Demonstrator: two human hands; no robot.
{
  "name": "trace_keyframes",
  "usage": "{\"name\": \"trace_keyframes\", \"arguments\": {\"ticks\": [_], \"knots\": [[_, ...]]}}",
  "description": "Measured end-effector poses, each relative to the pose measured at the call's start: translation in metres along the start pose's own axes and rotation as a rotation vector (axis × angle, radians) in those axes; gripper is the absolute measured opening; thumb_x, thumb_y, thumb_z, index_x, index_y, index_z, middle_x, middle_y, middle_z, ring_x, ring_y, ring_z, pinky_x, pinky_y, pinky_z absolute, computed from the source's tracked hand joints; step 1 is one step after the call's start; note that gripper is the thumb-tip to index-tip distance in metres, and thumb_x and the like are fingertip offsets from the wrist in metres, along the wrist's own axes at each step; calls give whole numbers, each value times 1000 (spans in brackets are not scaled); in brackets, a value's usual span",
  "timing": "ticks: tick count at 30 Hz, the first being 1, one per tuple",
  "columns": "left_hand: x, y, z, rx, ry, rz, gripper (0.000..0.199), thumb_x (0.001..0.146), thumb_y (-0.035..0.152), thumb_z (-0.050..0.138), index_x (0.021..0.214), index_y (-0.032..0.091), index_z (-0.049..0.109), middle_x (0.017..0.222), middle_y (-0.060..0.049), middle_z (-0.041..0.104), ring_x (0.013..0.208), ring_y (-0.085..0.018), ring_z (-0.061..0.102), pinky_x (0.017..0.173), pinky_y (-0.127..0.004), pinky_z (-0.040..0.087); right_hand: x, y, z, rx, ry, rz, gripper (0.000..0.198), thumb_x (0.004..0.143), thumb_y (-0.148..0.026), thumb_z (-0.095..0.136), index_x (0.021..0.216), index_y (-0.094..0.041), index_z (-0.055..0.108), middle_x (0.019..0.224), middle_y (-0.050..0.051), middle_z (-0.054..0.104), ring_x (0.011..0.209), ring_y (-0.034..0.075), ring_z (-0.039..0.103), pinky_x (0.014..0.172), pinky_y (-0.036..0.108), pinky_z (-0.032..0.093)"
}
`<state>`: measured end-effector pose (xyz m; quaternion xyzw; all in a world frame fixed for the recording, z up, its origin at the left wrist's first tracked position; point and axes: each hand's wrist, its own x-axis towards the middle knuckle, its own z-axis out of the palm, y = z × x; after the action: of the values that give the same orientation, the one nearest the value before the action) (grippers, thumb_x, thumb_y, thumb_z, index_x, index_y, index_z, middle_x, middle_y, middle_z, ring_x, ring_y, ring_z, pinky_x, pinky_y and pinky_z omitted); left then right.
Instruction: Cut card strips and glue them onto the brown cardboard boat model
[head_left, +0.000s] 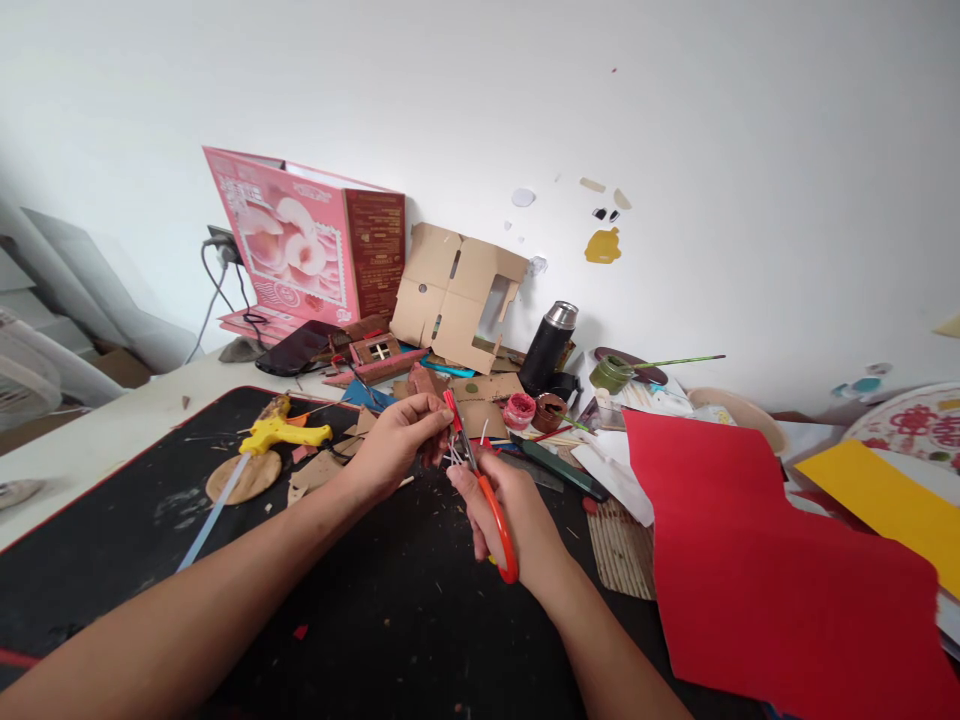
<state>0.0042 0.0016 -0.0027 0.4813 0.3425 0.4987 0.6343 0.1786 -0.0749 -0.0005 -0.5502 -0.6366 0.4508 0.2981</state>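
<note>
My right hand (517,510) grips a pair of scissors (501,525) by its orange-red handles, blades pointing up and away from me. Just left of the blades, my left hand (405,440) pinches a small red piece (451,405), which looks like paper or felt. The blades meet or lie against this piece; I cannot tell whether they are cutting through it. Thin pale strips show between the two hands, partly hidden by the fingers. Both hands hover above the black mat (360,620).
To the left, a yellow glue gun (281,435) rests on a round wooden disc (247,475). Behind the hands stand a black thermos (549,350), paint jars (519,410) and cut cardboard (457,290). A large red sheet (780,570) covers the right side, beside corrugated card (622,550).
</note>
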Motion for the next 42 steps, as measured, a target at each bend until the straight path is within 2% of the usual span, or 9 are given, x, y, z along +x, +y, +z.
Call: {"name": "trace_keyframes", "arguments": {"ticks": [5, 13, 21, 27, 36, 42], "knots": [[1, -1, -1, -1, 1, 0, 49, 68, 55, 96, 74, 19, 63, 55, 5, 61, 42, -9, 52, 42, -21, 41, 1, 2, 1, 2, 15, -9, 51, 104, -73, 56, 100, -23, 62, 55, -8, 55, 35, 12, 56, 38, 20, 40], [2, -2, -2, 0, 3, -5, 49, 67, 55, 96, 76, 18, 65, 56, 4, 61, 43, -9, 53, 42, -21, 40, 2, 4, 2, 12, 24, -6, 49, 103, -71, 59, 95, -23, 60, 55, -8, 53, 33, 11, 54, 36, 20, 38], [1, -2, -2, 2, -7, -5, 49, 70, 56, 94, 74, 18, 64, 56, 3, 61, 44, -10, 53, 43, -22, 40, 2, 2, 1, -2, 12, 9, 47, 104, -69, 60, 108, -23, 66, 54, -10, 50, 33, 12, 55, 35, 20, 38], [0, 1, -3, 1, 12, 6, 47, 81, 61, 85, 75, 19, 63, 61, 1, 64, 47, -11, 56, 44, -22, 37, 2, 1, 2, -7, 24, -12, 45, 103, -68, 61, 96, -24, 59, 56, -9, 51, 33, 11, 54, 35, 20, 37], [2, 3, -4, 20, 30, 29, 45, 76, 56, 89, 75, 19, 64, 59, 2, 63, 45, -10, 53, 44, -23, 38, 3, 3, 3, -38, 37, -27, 46, 104, -67, 60, 89, -24, 53, 59, -8, 52, 34, 11, 56, 36, 20, 37], [2, 6, -5, 27, 27, 47, 45, 75, 54, 90, 72, 19, 63, 58, 3, 62, 46, -10, 52, 45, -22, 39, 2, 2, 2, 5, 16, -3, 46, 101, -70, 63, 93, -25, 57, 55, -8, 50, 35, 13, 55, 38, 22, 36]]}}
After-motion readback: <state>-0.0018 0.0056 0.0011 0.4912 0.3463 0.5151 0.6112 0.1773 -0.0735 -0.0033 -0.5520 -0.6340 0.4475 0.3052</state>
